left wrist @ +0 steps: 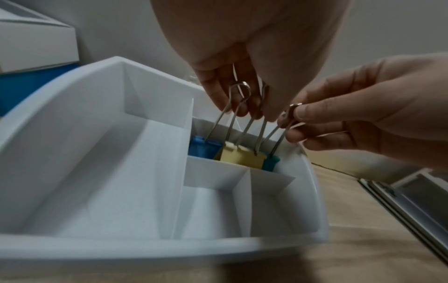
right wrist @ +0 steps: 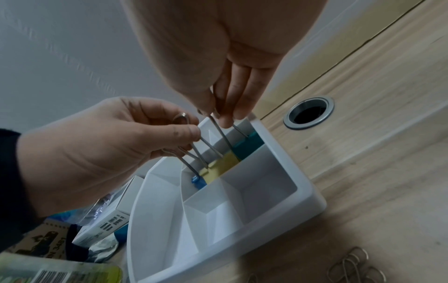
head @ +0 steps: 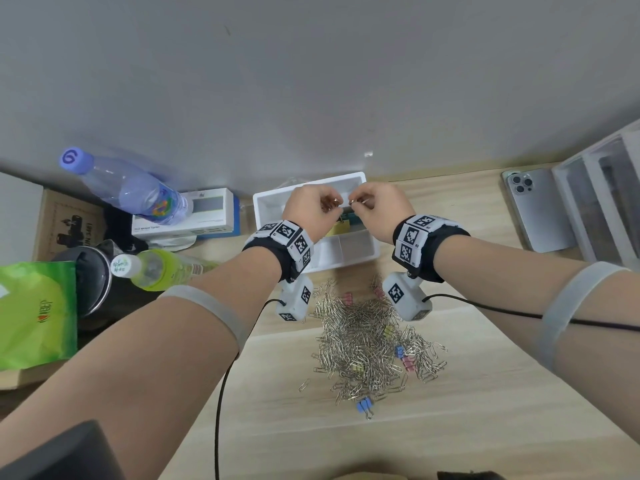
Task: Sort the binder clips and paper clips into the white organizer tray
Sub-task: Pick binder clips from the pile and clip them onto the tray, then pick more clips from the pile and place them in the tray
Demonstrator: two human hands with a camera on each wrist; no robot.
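The white organizer tray (head: 263, 209) stands at the back of the desk. Three large binder clips sit upright in its far right compartment: blue (left wrist: 203, 148), yellow (left wrist: 242, 156) and teal (left wrist: 271, 162). My left hand (left wrist: 242, 109) pinches the raised wire handles of the blue and yellow clips. My right hand (left wrist: 290, 122) pinches a wire handle of the teal clip. Both hands meet above the tray (right wrist: 303, 181) in the right wrist view. The tray's other compartments show nothing inside. A pile of paper clips (head: 367, 337) mixed with small binder clips (head: 364, 407) lies nearer to me.
A water bottle (head: 131, 188), a white box (head: 197, 216), a green bottle (head: 162, 268) and a green bag (head: 34, 313) crowd the left side. A phone (head: 538, 209) and a clear drawer unit (head: 606, 195) sit at the right. A cable hole (right wrist: 309, 112) lies behind the tray.
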